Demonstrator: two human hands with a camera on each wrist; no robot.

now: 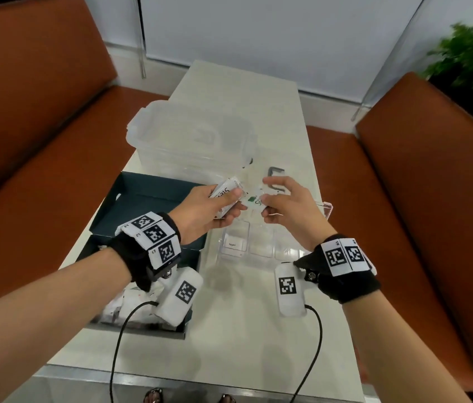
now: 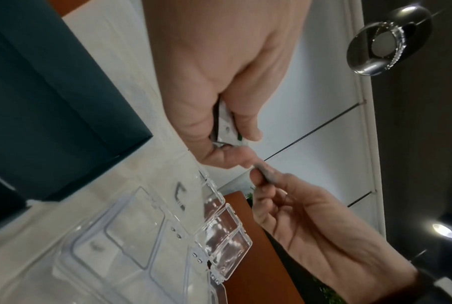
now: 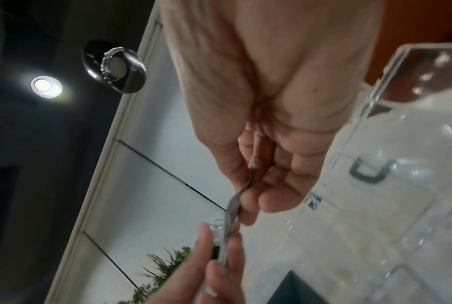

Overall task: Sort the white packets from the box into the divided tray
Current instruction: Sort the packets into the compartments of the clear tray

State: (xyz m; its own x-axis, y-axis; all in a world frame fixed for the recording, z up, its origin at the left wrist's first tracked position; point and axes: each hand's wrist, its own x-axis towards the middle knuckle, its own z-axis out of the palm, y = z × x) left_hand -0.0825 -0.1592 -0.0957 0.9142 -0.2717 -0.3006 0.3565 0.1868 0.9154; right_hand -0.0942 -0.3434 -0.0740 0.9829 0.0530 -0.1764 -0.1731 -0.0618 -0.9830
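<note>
Over the far end of the clear divided tray [image 1: 261,253], my left hand [image 1: 236,203] grips a small stack of white packets [image 1: 223,194]. My right hand [image 1: 267,199] pinches one white packet with a green mark [image 1: 254,202] at the stack's right end. The left wrist view shows the stack [image 2: 226,127] edge-on between thumb and fingers. In the right wrist view the single packet [image 3: 232,203] is pinched edge-on too. One labelled packet [image 1: 235,245] lies in the tray's near left compartment. More white packets [image 1: 124,308] fill the dark box [image 1: 191,318] at the near left.
The box's dark lid [image 1: 142,196] lies open behind it. A large clear lidded container [image 1: 191,138] stands beyond the hands. A small dark metal bracket [image 1: 276,173] lies on the white table [image 1: 241,330]. Orange benches flank both sides, and the tray's hinged lid [image 2: 227,242] hangs off its right edge.
</note>
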